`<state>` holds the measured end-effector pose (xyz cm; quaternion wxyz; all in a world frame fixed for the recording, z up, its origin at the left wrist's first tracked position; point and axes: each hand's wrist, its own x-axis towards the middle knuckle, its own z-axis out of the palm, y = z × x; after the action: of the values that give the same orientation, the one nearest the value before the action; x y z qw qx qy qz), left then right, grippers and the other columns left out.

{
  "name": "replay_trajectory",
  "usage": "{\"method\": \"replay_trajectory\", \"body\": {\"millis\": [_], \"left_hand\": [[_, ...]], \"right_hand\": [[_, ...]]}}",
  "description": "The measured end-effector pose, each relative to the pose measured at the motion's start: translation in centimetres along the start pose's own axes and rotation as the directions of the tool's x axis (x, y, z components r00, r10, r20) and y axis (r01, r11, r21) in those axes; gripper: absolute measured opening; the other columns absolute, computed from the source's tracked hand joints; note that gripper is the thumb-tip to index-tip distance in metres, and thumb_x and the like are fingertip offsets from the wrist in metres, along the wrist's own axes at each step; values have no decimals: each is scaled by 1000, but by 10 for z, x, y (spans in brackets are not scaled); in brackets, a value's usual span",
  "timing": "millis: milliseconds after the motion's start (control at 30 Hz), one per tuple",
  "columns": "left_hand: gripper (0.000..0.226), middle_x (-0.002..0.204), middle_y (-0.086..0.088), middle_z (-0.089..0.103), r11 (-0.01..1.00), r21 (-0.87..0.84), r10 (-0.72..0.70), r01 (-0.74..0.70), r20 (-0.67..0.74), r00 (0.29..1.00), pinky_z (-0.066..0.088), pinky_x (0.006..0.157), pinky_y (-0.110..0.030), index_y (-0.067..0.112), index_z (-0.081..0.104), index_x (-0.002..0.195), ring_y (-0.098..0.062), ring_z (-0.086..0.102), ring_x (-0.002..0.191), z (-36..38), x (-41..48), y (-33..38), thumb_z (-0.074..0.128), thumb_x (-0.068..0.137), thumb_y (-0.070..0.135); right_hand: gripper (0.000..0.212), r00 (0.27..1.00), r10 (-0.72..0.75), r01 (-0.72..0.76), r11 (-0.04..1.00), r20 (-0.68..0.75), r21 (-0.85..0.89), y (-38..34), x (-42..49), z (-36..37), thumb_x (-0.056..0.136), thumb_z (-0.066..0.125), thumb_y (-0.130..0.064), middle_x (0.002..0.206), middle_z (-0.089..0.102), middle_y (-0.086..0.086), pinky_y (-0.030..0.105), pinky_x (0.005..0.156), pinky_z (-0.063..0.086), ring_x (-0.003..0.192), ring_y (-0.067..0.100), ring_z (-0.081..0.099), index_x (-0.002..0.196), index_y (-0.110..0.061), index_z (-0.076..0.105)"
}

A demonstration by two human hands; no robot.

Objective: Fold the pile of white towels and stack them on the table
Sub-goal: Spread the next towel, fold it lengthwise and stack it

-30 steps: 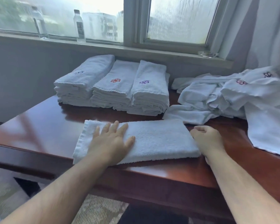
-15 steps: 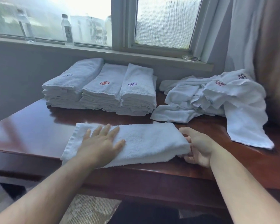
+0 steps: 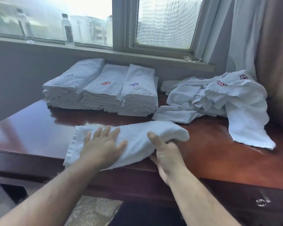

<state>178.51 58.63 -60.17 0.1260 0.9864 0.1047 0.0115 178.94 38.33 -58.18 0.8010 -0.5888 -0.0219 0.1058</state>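
1. Three stacks of folded towels (image 3: 103, 90) sit side by side at the back of the desk (image 3: 219, 154), below the window sill; this much of the job looks finished.
2. To their right lies the unfolded pile (image 3: 219, 97), a loose heap of white towels with one hanging toward the desk's front edge. Several towels appear left to fold, though an exact count cannot be read from the tangle.
3. The towel in hand (image 3: 134, 141) lies near the front edge of the desk, in front of the stacks, already folded lengthwise into a narrow strip. I judge it to be midway through its crosswise fold.
4. The left hand (image 3: 103, 144) lies flat on the strip's left half, fingers straight and spread, pinning it down.
5. The right hand (image 3: 165, 152) grips the strip's right end, thumb on top and fingers curled underneath, with that end raised off the desk and arched over.
6. Both forearms reach in from the lower edge of the head view, the two hands close together over the one towel.
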Motion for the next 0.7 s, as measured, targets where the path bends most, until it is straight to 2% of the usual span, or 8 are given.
{"method": "replay_trajectory", "body": {"millis": [67,133,233,367,433,533,633,700], "left_hand": [[78,169,9,-4,1000,-19,-15,15,8,1000,-11,122,-48,42,4,159,-16,-9,155,-1,-2,2,13,88,74],[77,169,9,-6,999,-45,-29,30,18,999,-13,122,-49,41,3,159,-17,-11,155,-1,-4,6,14,90,73],[73,169,8,-4,994,-91,-57,61,41,997,-10,123,-48,40,4,159,-19,-8,155,-4,-6,7,12,93,70],[57,161,7,32,999,-12,34,-34,2,999,22,116,-47,38,34,150,-25,28,145,-22,3,-7,22,100,63],[57,156,9,41,995,-23,93,-93,-4,996,27,115,-43,37,41,147,-22,32,142,-33,10,-18,37,97,65],[76,153,7,45,992,-107,64,-62,12,998,31,112,-39,33,37,151,-20,35,142,-41,20,-35,51,88,72],[69,122,10,63,958,-286,38,-24,45,998,43,91,-32,33,48,139,-15,59,111,-47,31,-50,58,84,73],[61,114,15,67,920,-390,52,-36,33,998,48,91,-33,35,54,133,-10,63,102,-52,38,-60,68,82,65]], "right_hand": [[60,991,-34,25,997,-129,-72,4,5,16,70,85,-37,113,76,-3,43,100,54,107,16,71,124,-20,66],[66,962,-1,-15,998,-273,-55,8,15,28,69,80,-34,115,73,-2,43,100,54,107,18,70,130,-18,60],[57,929,44,-53,998,-366,-14,9,31,35,75,69,-20,112,72,-1,43,96,57,102,21,70,131,-17,58],[47,952,-73,66,997,-297,-33,6,42,34,70,62,-18,100,77,-8,41,87,60,96,16,73,115,-29,65],[43,956,-158,145,987,-248,-70,2,44,36,71,62,-18,100,77,-11,38,86,60,98,12,73,111,-31,67],[34,964,-214,209,977,-158,-50,-6,48,43,75,63,-11,98,77,-2,41,83,61,96,19,74,105,-23,70],[33,977,-206,208,978,-61,35,-21,61,49,76,63,-7,102,76,9,44,81,61,100,30,73,108,-16,69],[38,985,-175,175,982,2,67,-31,72,55,81,62,-6,112,72,18,54,84,58,105,38,70,118,-13,64]]}}
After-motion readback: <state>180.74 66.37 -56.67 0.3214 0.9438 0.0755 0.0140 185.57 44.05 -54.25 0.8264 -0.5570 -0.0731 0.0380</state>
